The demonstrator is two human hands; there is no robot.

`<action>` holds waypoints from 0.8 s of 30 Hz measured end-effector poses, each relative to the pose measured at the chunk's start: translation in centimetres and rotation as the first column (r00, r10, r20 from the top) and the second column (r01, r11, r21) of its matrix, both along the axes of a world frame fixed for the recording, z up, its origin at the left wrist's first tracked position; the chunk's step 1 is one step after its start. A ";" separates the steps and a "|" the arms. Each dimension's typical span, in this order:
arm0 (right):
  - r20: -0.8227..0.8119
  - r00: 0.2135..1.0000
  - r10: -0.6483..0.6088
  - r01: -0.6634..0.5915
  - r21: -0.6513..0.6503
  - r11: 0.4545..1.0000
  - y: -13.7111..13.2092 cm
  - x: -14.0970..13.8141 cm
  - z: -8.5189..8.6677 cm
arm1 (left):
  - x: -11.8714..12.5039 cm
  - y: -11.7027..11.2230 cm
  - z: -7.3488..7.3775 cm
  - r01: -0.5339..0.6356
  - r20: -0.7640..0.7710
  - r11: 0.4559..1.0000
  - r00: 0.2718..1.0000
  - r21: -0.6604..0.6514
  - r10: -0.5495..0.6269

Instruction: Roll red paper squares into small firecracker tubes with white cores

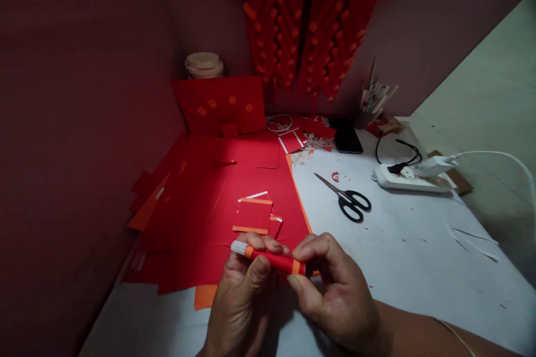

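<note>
Both my hands hold a small red paper roll with orange bands and a white end, low in the middle of the view. My left hand grips its left part with fingers curled round it. My right hand pinches its right end between thumb and fingers. Just beyond the roll lies a small stack of red paper pieces with orange edges on large red sheets that cover the left of the white table.
Black scissors lie on the table to the right. Behind them are a white power strip with a charger, a black phone and a pot of tools. A red woven paper piece hangs on the wall; a roll of tape stands behind.
</note>
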State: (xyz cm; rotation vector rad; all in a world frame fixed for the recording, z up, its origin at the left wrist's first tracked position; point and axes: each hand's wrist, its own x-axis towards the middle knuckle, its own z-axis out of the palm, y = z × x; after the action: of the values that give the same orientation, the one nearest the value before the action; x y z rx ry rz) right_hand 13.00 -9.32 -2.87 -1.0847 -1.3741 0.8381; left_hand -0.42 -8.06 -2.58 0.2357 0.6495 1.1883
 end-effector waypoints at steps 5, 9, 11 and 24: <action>-0.275 0.959 0.074 -0.139 -0.227 0.964 0.0 -0.2 0.1 | 0.0 0.2 0.3 -0.005 -0.002 0.999 1.000 -0.042 0.005; -0.222 0.973 0.069 -0.121 -0.231 0.965 0.0 0.0 -0.1 | 0.1 0.0 0.4 -0.018 -0.026 0.998 1.000 -0.058 0.016; -0.121 0.992 0.046 -0.064 -0.150 0.987 0.1 0.2 -0.1 | 0.1 -0.1 0.3 -0.028 -0.021 0.998 0.999 -0.062 0.026; 0.358 0.933 -0.045 -0.088 0.346 0.934 0.6 1.4 1.3 | 0.9 -0.3 0.3 0.120 -0.005 0.973 0.992 -0.195 -0.123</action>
State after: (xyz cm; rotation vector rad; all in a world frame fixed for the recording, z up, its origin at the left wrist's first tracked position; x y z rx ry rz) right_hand 14.39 -8.69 -1.59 -0.9641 -1.7695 0.3842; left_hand 0.46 -8.38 -2.28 0.1187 0.7513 0.9990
